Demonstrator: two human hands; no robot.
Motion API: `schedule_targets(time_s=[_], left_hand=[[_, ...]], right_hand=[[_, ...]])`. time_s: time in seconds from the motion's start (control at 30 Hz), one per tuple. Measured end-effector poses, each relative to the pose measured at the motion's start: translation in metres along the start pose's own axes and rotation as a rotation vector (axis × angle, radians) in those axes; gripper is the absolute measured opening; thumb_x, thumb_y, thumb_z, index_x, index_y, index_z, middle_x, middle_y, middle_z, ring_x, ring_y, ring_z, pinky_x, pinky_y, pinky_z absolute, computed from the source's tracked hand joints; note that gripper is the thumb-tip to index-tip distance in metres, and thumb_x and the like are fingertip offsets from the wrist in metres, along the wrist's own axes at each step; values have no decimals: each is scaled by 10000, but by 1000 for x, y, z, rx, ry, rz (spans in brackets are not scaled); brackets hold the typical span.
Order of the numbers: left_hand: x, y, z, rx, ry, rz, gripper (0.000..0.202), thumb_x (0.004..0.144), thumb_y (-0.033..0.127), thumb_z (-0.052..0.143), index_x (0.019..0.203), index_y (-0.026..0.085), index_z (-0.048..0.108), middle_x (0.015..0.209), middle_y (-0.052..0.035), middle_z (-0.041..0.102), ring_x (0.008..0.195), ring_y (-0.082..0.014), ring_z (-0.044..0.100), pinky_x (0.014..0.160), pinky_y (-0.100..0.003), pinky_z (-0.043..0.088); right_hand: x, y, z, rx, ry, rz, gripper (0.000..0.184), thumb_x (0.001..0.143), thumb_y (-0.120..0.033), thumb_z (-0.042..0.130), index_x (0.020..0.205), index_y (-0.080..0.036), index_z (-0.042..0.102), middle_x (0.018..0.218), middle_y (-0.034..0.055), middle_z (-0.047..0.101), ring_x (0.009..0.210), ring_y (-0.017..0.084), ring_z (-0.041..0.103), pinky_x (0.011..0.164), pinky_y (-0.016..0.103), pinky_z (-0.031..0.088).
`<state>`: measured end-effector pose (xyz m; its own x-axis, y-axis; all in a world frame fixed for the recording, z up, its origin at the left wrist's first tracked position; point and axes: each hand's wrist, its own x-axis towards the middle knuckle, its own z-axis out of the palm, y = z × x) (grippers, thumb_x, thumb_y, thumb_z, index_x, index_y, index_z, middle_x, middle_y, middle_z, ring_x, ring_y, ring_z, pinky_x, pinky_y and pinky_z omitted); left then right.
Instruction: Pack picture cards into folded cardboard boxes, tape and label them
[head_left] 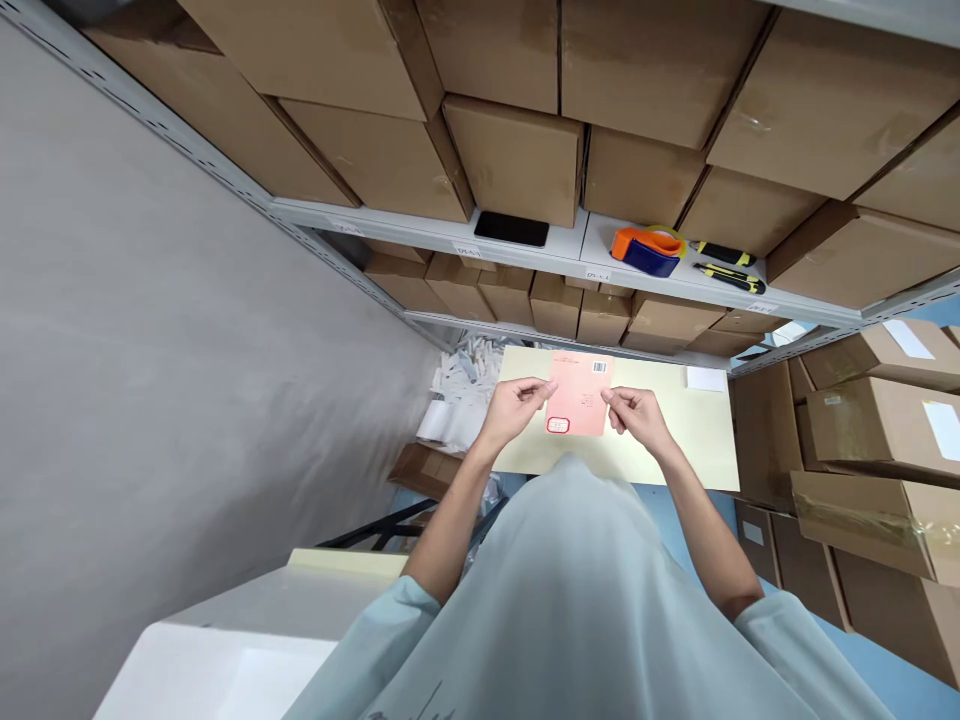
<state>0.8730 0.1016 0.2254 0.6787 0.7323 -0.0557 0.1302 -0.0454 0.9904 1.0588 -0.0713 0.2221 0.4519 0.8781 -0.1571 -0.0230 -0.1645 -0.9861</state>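
A pink booklet [576, 398] with a barcode at its upper right and a red-framed box at its lower left is held up over a pale yellow tabletop [682, 440]. My left hand [516, 408] pinches its left edge between thumb and fingers. On the opposite edge, my right hand [636, 412] grips it the same way. Whether the booklet touches the tabletop, I cannot tell. Near the tabletop's far right corner lies a small white slip or card [706, 379].
Ahead, a metal shelf [559, 245] bears cardboard boxes [517, 160], a black phone [511, 229], an orange-and-blue tape dispenser [646, 250] and black-and-yellow utility knives [727, 265]. Crumpled white paper [469, 380] is heaped at left. Stacked cartons [862, 425] stand at right.
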Motion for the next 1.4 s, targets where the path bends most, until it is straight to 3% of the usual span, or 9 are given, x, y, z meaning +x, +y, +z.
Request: schedule_targets(time_s=[0.2, 0.33, 0.5, 0.57, 0.8, 0.93, 1.1, 1.23, 1.4], left_hand=[[-4, -3, 3, 5, -16, -41, 561, 843, 708, 798, 1000, 173, 865, 706, -42, 757, 428, -97, 428, 421, -269, 375], [-7, -1, 6, -31, -55, 3, 689, 972, 770, 603, 1155, 150, 840, 721, -67, 761, 492, -130, 564, 502, -272, 490], [-11, -8, 19, -63, -30, 61, 582, 871, 657, 823, 1211, 191, 744, 1077, -100, 793, 716, -139, 695, 598, -241, 551], [-12, -12, 24, -94, 2, 89, 638, 810, 595, 905, 1268, 209, 684, 1058, -75, 777, 773, -144, 714, 676, -245, 579], [-17, -14, 29, -65, -44, 215, 380, 869, 536, 881, 918, 183, 749, 953, -66, 770, 924, -195, 742, 880, -314, 625], [-21, -17, 41, -134, 2, 160, 449, 851, 590, 881, 977, 191, 721, 987, -65, 788, 921, -212, 794, 836, -325, 666], [-31, -15, 66, -180, 98, 131, 445, 896, 577, 844, 1043, 202, 656, 1128, -91, 788, 1023, -256, 826, 782, -329, 693], [-46, -5, 81, -162, 29, 131, 392, 926, 523, 823, 1098, 208, 665, 1302, -122, 742, 1165, -277, 792, 768, -320, 699], [-49, -5, 75, 55, 4, 240, 346, 993, 479, 747, 1241, 238, 749, 1479, -151, 678, 1360, -280, 679, 995, -390, 657]], right_hand=[[-1, 3, -7, 85, -3, -58, 555, 888, -772, 760, 890, -218, 776, 772, 42, 777, 588, 166, 677, 563, 297, 552], [-3, 9, -12, 106, 34, -104, 636, 981, -797, 612, 1205, -228, 788, 1086, 97, 825, 815, 214, 773, 736, 360, 627], [-7, 21, -16, 21, 94, -162, 466, 909, -657, 805, 1151, -259, 809, 1143, 84, 821, 1029, 256, 760, 902, 391, 630], [-9, 23, -18, -29, 120, -209, 352, 934, -583, 798, 1079, -265, 832, 1107, 79, 823, 1024, 255, 757, 915, 398, 622], [-17, 28, -23, -156, 176, -413, 187, 996, -386, 736, 886, -309, 866, 999, 56, 835, 1045, 267, 737, 964, 457, 618], [-19, 31, -18, -193, 255, -405, 178, 1016, -380, 713, 1065, -297, 863, 1128, 84, 818, 1068, 266, 753, 862, 427, 653], [-36, 21, 7, -446, 388, -458, 347, 1000, -409, 765, 1321, -278, 767, 1429, 140, 710, 1367, 312, 659, 1119, 517, 603], [-45, 20, 28, -439, 277, -451, 466, 985, -426, 764, 1413, -259, 684, 1478, 134, 701, 1347, 299, 691, 1076, 470, 641], [-36, 29, 16, -117, 307, -233, 313, 1021, -493, 661, 1180, -231, 723, 1150, 96, 824, 994, 255, 801, 882, 401, 674]])
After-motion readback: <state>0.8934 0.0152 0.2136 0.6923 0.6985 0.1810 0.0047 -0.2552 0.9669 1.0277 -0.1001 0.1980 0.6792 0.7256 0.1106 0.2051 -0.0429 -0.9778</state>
